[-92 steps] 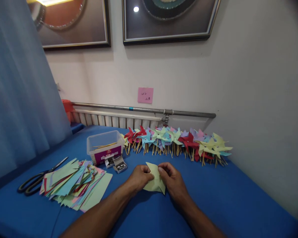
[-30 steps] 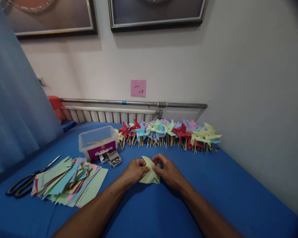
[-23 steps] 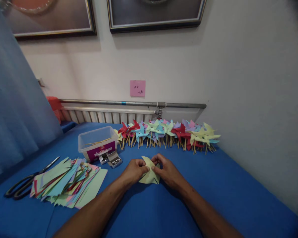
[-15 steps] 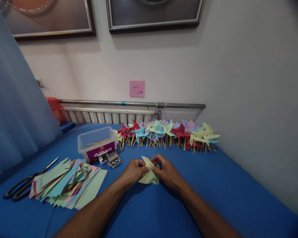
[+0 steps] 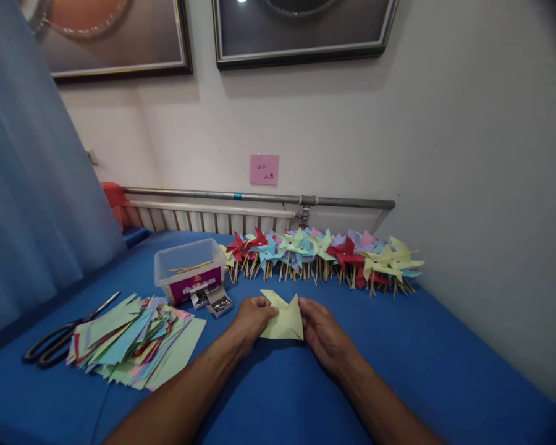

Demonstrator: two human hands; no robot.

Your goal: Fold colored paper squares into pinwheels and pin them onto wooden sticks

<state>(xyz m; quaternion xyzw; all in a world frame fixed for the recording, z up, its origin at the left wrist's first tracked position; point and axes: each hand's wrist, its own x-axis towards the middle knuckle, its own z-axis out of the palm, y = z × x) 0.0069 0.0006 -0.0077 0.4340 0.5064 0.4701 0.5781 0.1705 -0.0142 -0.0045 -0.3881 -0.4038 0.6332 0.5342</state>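
Observation:
A pale yellow paper pinwheel blade piece, cut and partly folded, is held just above the blue cloth. My left hand pinches its left side, the thumb pressing on the paper near the middle. At the right edge of the piece is my right hand, palm turned inward and fingers loosely bent, at or touching the paper. Its thumb is off the centre, and a pointed corner of the paper stands up beside its fingertips.
Finished pinwheels on sticks line the back. To the left stand a clear plastic tub with thin sticks and small boxes of metal fasteners. Coloured paper sheets and black-handled scissors lie at the left on the blue-covered table.
My right thumb has come away from the paper's centre, and the right hand has shifted to its right edge. More of the paper shows. The view has shifted slightly.

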